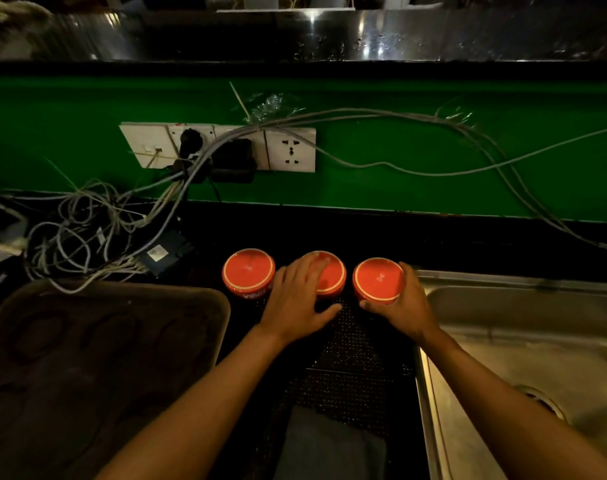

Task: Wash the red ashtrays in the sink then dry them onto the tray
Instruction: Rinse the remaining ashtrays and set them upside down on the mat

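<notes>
The left hand point(300, 299) lies flat over the middle ashtray point(329, 277); the right hand point(404, 306) grips the right ashtray point(377, 279). They look glazed, probably slippery and breakable; hold by the sides.

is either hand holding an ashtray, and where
Right hand grips the right ashtray round its side. Left hand only rests flat on the middle ashtray.

You're looking at a dim scene, lit mostly from above you. The ashtrays point(377, 279) glow brightest; the tray point(97, 358) sits in murky shadow. Glare streaks the steel shelf point(381, 32) up top. Straight lines bow at the edges, and corners go soft.
</notes>
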